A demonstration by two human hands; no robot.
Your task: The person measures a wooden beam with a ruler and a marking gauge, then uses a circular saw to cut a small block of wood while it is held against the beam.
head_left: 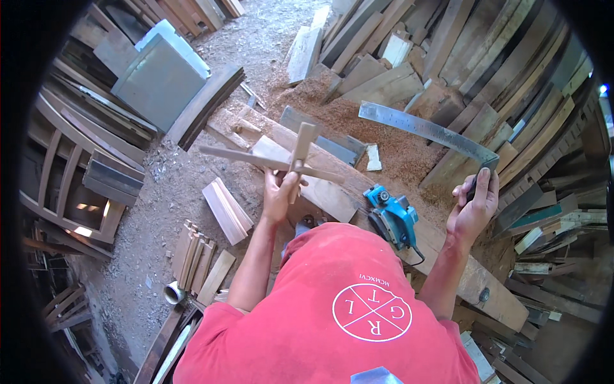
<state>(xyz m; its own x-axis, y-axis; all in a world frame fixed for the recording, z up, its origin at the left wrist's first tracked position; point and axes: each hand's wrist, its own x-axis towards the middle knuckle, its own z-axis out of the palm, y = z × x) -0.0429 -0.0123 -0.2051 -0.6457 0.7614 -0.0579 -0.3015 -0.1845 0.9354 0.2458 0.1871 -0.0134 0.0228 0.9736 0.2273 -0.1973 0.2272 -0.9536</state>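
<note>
My left hand (279,196) is closed around two narrow wooden strips that cross each other. The shorter strip (304,142) points away from me, while the longer strip (240,156) runs from left to right. Whether they are joined where they cross, I cannot tell. My right hand (472,208) grips the dark stock of a try square, out to the right. Its long metal blade (428,130) reaches up and left, apart from the strips. A blue electric planer (394,217) sits on the long wooden plank between my arms.
The long plank (486,285) runs diagonally beneath me, with loose boards (326,195) on it. Stacked thin slats (227,210) and short wood pieces (195,256) lie on the ground at left. Shavings (396,173) cover the floor beyond. Leaning timber (473,45) crowds the right side.
</note>
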